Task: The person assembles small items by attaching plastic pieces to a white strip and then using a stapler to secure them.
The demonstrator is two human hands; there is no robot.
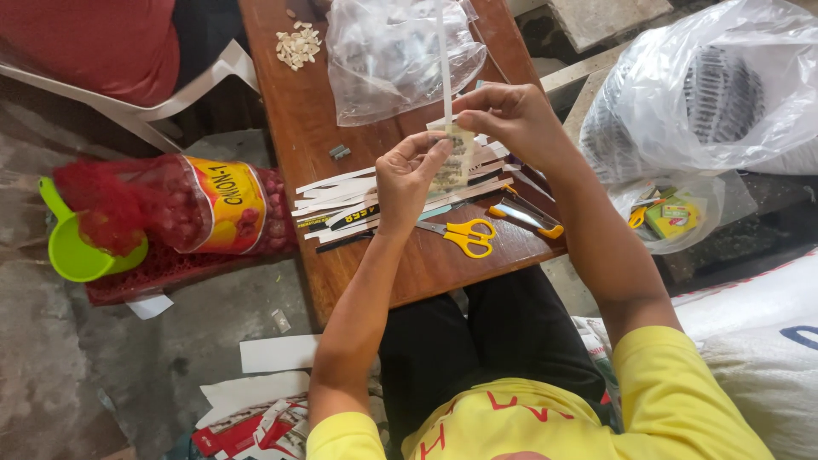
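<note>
The left hand and right hand met over the bench, both pinching one small clear packet. The left thumb and forefinger were closed on its lower left edge; the other left fingers curled loosely behind. The right fingers were closed on its top right corner, where a thin white strip rose straight up from the packet, past the hands. Whether the right fingers also gripped the strip could not be told.

Under the packet, on the bench, lay a fan of white and dark paper strips. Just beside the strips, on the near side, lay scissors with yellow handles, blades pointing toward the strips. Right of the scissors lay a stapler with yellow ends. Beyond the packet, a clear bag sat slumped on the bench, and left of that bag was a small heap of pale cloves. A small grey block lay between the heap and the strips.

Left of the bench, a red mesh sack of onions rested on a red crate, with a green scoop touching its far end. Right of the bench stood a large clear sack, with a smaller bag of bright packs below it.
</note>
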